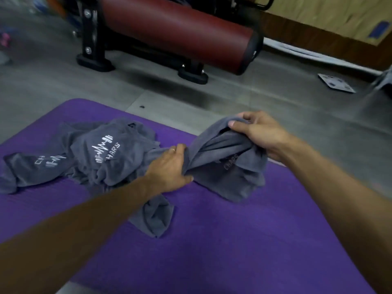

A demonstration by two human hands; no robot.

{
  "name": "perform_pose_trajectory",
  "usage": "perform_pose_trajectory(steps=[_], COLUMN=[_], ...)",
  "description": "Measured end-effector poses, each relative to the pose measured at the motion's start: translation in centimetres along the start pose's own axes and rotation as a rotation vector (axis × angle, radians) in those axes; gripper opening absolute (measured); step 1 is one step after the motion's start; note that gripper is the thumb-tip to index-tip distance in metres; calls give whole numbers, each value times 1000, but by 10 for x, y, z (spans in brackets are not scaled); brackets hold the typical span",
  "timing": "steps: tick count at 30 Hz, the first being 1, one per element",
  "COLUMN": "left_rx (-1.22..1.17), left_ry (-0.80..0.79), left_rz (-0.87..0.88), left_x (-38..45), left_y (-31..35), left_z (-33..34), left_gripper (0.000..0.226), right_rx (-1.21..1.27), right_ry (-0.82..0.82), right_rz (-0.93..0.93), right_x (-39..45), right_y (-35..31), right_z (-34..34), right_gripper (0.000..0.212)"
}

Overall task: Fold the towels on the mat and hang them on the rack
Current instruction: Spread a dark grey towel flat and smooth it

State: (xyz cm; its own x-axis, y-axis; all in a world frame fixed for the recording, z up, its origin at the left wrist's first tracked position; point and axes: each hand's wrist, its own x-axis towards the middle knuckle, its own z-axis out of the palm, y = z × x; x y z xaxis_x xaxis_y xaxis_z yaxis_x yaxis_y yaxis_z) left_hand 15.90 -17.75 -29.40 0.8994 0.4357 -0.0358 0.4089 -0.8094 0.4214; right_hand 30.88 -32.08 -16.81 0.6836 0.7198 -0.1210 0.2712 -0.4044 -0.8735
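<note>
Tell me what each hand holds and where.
Both grip one grey towel: the left hand bunches its twisted middle, the right hand pinches its upper edge.

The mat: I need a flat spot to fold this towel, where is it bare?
The purple mat is bare near the person, below both hands and right of the held towel. Its far left is crowded with the crumpled towel pile.

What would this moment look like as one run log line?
stage: untangling | left hand: grips bunched grey towel | right hand: grips same towel, raised end | towel pile: unfolded on purple mat
</note>
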Motion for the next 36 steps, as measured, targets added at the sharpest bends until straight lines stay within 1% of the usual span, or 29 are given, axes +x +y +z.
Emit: perform_pose_trajectory(steps=[2, 3, 5, 6, 7, 8, 9, 10, 11, 13, 14, 15, 16, 18, 19, 20, 21, 22, 23, 24, 26, 27, 29, 30, 32, 33, 34, 35, 36], left_rx=[21, 57, 121, 122, 93, 27, -63, -172, -282, -475, -529, -570, -627, -822, -903, -938, -934, -910, -861, -816, -666, -555, -335, -315, -453, -534, -584, -641, -704], left_ry=[155, 177, 119, 83, 48, 26, 21, 26, 32, 33, 16, -9, -21, -13, 8, 21, 8, -27, -63, -63, 57, 107, 141, 149, 240, 332, 426, 470, 456], left_rz=[-104, -105, -18, 39, 84, 111, 125, 131, 135, 159, 168, 171, 155, 83, 53, 46, 62, 79, 90, 86, 45, 5, -40, -50, -55, -56, -27, 26, 85], left_x=[5, 7, 9, 9, 10, 11, 12, 13, 15, 20, 21, 23, 25, 25, 26, 24, 21, 18, 15, 11, 12, 14, 14, 17, 21, 24, 27, 28, 29], left_y=[14, 20, 39, 53, 69, 87, 105, 123, 141, 175, 191, 203, 210, 209, 202, 196, 190, 185, 181, 178, 163, 151, 136, 133, 139, 146, 154, 165, 178], left_z=[5, 6, 8, 11, 15, 17, 20, 21, 20, 11, 3, -2, -6, -14, -16, -18, -19, -20, -18, -16, -11, -9, -12, -17, -35, -48, -61, -73, -83], left_gripper=[56, 45, 31, 28, 26, 23, 19, 16, 13, 18, 23, 28, 31, 38, 42, 44, 47, 48, 45, 40, 40, 42, 40, 36, 24, 23, 25, 25, 22], right_rx=[-175, -327, -720, -887, -986, -1012, -957, -822, -648, -335, -209, -95, -3, 78, 72, 56, 59, 87, 133, 187, 325, 412, 566, 588, 521, 409, 245, 59, -100], right_ry=[-42, -77, -110, -81, -33, 14, 44, 64, 56, -62, -138, -196, -227, -196, -150, -88, -25, 19, 39, 48, 73, 92, 135, 186, 371, 478, 549, 561, 502], right_rz=[-32, -35, 9, 39, 52, 43, 31, 26, 31, 25, 17, -1, -14, -25, -44, -84, -130, -175, -217, -251, -288, -288, -284, -274, -247, -245, -253, -263, -273], right_x=[-26, -38, -53, -58, -63, -67, -72, -76, -81, -89, -90, -88, -86, -82, -79, -77, -75, -74, -73, -73, -75, -76, -81, -80, -75, -73, -73, -75, -78], right_y=[-5, -3, 17, 29, 42, 54, 64, 71, 77, 82, 86, 91, 95, 91, 86, 79, 70, 59, 48, 38, 21, 16, 11, 13, 23, 28, 32, 34, 36], right_z=[-34, -49, -72, -81, -90, -99, -108, -116, -122, -120, -117, -113, -110, -110, -113, -116, -119, -123, -126, -129, -137, -142, -152, -159, -172, -179, -185, -189, -191], right_gripper=[14, 14, 17, 19, 20, 18, 16, 17, 28, 71, 84, 80, 62, 22, 10, 14, 22, 23, 20, 18, 15, 13, 12, 13, 17, 20, 24, 35, 53])
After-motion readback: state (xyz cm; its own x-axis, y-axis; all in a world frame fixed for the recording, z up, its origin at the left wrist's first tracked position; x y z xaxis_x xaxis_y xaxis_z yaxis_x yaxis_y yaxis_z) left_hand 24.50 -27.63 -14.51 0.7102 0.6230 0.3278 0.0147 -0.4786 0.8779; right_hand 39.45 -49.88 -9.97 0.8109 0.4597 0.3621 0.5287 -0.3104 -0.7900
